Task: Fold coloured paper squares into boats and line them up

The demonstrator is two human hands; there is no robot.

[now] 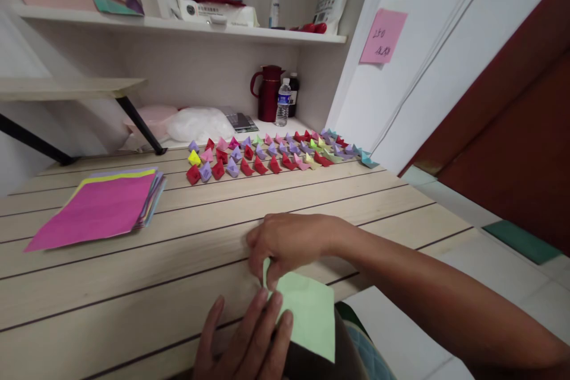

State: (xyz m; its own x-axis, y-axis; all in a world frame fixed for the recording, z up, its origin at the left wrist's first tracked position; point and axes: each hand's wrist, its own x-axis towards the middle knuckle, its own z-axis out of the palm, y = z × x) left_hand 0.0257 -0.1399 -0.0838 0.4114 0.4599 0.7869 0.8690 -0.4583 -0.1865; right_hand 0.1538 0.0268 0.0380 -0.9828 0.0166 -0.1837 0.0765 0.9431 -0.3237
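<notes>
A pale green sheet of paper (312,312) lies at the near edge of the table, with part of it reaching past the edge. My right hand (287,243) is bent over its far left corner, thumb and fingers closed on a turned-up bit of paper. Close below, my left hand (249,341) has its fingers stretched out, with the fingertips resting on the left side of the sheet. The paper under the fingers is partly hidden, so its fold there cannot be made out.
Several small folded paper boats (260,165) stand in rows along the back of the slatted table (187,237). To the left lies a stack of coloured paper (100,208), pink on top. Behind stand a dark red jug (269,95) and a water bottle (283,104).
</notes>
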